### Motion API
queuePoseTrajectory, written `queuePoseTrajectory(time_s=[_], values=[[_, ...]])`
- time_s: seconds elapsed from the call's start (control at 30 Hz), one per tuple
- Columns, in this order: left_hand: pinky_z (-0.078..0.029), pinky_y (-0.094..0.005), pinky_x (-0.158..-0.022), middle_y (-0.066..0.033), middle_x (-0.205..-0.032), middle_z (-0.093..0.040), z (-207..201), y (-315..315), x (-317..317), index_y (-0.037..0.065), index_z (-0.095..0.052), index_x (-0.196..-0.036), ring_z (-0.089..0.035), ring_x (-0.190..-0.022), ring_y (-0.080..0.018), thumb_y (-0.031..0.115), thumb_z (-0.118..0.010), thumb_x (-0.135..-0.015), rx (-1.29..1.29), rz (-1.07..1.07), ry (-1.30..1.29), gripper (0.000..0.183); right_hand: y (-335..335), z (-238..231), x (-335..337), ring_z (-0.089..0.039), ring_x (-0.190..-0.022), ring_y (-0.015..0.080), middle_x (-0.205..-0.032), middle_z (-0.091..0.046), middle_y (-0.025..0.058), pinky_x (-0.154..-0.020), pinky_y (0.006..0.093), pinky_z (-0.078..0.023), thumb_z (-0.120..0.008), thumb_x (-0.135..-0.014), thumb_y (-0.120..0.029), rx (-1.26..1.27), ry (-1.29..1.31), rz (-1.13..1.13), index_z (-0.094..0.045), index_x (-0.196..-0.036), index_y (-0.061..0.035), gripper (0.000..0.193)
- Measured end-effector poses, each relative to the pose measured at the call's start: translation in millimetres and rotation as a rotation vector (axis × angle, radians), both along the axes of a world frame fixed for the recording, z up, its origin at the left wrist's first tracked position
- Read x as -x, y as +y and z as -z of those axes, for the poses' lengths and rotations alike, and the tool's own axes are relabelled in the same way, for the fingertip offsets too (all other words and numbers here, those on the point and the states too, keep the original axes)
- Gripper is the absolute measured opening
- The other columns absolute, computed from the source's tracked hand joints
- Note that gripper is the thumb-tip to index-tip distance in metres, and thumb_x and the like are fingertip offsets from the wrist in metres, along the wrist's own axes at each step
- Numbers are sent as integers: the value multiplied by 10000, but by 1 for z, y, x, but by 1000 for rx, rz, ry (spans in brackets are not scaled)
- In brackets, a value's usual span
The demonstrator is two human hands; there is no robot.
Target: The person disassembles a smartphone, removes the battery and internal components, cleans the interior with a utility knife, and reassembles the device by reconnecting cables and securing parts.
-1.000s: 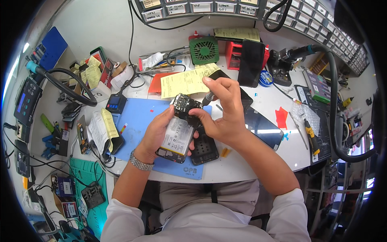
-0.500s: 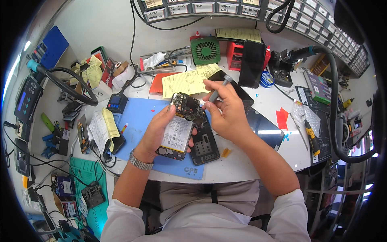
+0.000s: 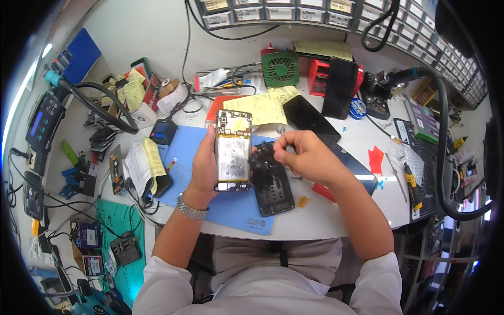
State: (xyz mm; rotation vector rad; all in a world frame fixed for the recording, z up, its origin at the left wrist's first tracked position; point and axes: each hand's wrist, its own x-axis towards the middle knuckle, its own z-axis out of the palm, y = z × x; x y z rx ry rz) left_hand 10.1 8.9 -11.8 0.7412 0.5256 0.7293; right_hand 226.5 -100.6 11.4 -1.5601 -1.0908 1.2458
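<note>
My left hand [image 3: 203,163] is closed round an opened smartphone [image 3: 233,152], held upright with its battery and circuit board exposed. To its right, my right hand [image 3: 302,152] pinches a dark inner phone cover [image 3: 264,157], blurred by motion. The grey end of a screwdriver [image 3: 281,128] shows beside the right fingers; how it is held is partly hidden. Below that, a black phone back frame [image 3: 274,194] with a perforated area lies partly on the blue mat [image 3: 184,142]. A red-handled tool [image 3: 323,192] lies under my right forearm.
Yellow paper slips [image 3: 257,110] and a dark tablet-like panel [image 3: 312,118] lie beyond my hands. A green fan [image 3: 280,68] and a standing black phone [image 3: 340,89] are at the back. A yellow-handled knife [image 3: 412,189] lies right; cables and a thick hose [image 3: 443,131] crowd the sides.
The dark inner cover has come off the phone's upper part and moved right with my right hand, baring the circuit board. My left hand has turned the phone more upright. The view has shifted slightly.
</note>
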Motion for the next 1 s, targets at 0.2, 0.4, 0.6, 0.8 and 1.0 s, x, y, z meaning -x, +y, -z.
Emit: queuePoseTrajectory(time_s=[0.2,0.4,0.6,0.8,1.0], values=[[-639,-571,-906,-299,-1304,-690,13,20,20,-11,-506,-1518,-755,-1025,-417,445,-258,-1084,-83,-2,-189,677,-5,2,9,-659,-817,137,-820,-713,61,-753,321,-519,-760,-962,-86,-41,-338,-131,-739,-1009,36,133],[-618,-570,-980,-311,-1363,-654,7,8,10,-9,-444,-1566,-740,-1115,-413,469,-272,-1140,-55,77,-242,662,-5,8,17,-626,-810,220,-924,-653,105,-756,348,-509,-730,-965,-28,-438,-457,158,-723,-1052,-8,90],[-607,-560,-1013,-277,-1405,-632,7,-5,6,-12,-425,-1578,-720,-1166,-395,533,-268,-1160,-15,316,-270,704,-3,11,28,-616,-880,240,-1130,-521,142,-801,330,-517,-717,-980,-11,-708,-332,240,-708,-1078,-46,104],[-599,-540,-1024,-222,-1402,-647,12,-13,5,0,-419,-1593,-719,-1172,-375,591,-283,-1147,-146,367,-109,753,-6,10,27,-615,-1040,255,-1266,-463,175,-872,329,-570,-737,-940,35,-715,-445,229,-708,-1063,-68,163],[-599,-482,-1024,-202,-1419,-582,6,-14,1,112,-257,-1639,-686,-1214,-306,509,-318,-1173,-213,410,-125,616,-1,18,28,-683,-960,277,-1307,-451,181,-741,361,-627,-741,-935,35,-731,-515,258,-697,-1034,-70,150]])
